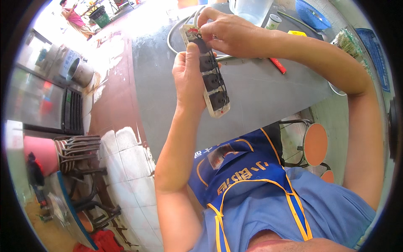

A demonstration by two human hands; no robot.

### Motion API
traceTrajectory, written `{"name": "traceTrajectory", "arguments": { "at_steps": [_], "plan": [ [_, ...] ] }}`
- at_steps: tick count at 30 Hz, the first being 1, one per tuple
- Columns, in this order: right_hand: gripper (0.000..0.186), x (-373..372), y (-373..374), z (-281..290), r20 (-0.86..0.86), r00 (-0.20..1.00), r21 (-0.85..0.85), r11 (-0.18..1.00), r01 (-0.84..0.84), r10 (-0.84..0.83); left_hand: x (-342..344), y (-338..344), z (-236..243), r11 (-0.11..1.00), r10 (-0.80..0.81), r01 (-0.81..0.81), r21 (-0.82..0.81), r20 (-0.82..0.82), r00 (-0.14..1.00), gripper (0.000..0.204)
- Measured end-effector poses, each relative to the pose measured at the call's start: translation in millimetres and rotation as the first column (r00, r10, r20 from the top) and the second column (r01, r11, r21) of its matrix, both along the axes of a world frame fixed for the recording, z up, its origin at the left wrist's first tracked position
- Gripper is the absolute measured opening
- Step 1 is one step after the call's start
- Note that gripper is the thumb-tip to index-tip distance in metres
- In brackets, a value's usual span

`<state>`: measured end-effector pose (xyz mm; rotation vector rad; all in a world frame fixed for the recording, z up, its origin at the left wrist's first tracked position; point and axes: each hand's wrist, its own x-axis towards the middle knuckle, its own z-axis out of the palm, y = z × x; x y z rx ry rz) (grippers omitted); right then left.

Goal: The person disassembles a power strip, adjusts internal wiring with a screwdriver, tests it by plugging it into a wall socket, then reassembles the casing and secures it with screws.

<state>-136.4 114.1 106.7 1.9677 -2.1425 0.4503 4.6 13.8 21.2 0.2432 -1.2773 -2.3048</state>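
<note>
My left hand (189, 80) is wrapped round a long power strip (219, 101), its thumb lying along the near edge. The strip has a white housing with a row of black socket blocks showing, and it is tilted above the grey table (260, 96). At its far end, my right hand (231, 35) has its fingers closed at the white cable (169, 40), close to where red bits show in the housing. Those fingers partly hide the end of the strip. The cable loops over the table behind both hands.
On the table are a red stick-shaped item (277, 66), a white-lidded container (273, 22), a yellow item (297, 33), a clear tub (252, 10) and a blue basket (312, 14). Orange-seated stools (315, 144) stand nearby. Far left, a person (74, 19) stands by a dark bin (100, 17).
</note>
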Motion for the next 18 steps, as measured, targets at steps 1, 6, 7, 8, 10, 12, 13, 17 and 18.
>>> {"name": "traceTrajectory", "arguments": {
  "at_steps": [1,6,7,8,10,12,13,17,18],
  "plan": [
    [0.016,2,-1,4,0.005,1.0,0.032,0.999,0.003,-0.004,0,-1,1,1.0,0.001,-0.001,-0.003,-0.007,1.0,0.047],
    [0.017,-3,-7,4,0.091,0.995,0.1,0.995,0.024,-0.033,0,4,1,0.999,0.012,-0.011,0.03,-0.034,0.999,0.042],
    [0.017,-3,-6,4,0.11,0.993,0.109,0.993,0.034,-0.046,-1,5,0,1.0,0.007,-0.006,0.027,-0.038,0.999,0.042],
    [0.017,-1,-7,5,0.133,0.989,0.119,0.992,0.043,-0.058,-1,6,-1,1.0,0.002,-0.002,0.023,-0.037,0.999,0.041],
    [0.016,5,-7,8,0.163,0.979,0.19,0.977,0.094,-0.125,-1,6,-5,1.0,0.003,-0.003,0.012,-0.024,1.0,0.042],
    [0.014,7,-6,11,0.138,0.977,0.21,0.969,0.129,-0.16,-5,5,-8,1.0,0.009,-0.009,-0.017,-0.009,1.0,0.043],
    [0.013,5,-6,5,0.103,0.982,0.2,0.97,0.137,-0.16,-5,4,-8,1.0,-0.018,0.017,0.016,0.007,1.0,0.044],
    [0.019,-12,-3,-5,0.117,0.993,-0.153,0.987,0.051,-0.033,-1,-11,-9,0.986,-0.112,0.107,0.131,0.034,0.993,0.055],
    [0.022,-20,-1,-5,0.077,0.997,-0.292,0.956,0.031,-0.008,-2,-14,-9,0.978,-0.135,0.129,0.164,0.029,0.99,0.056]
  ]
}}
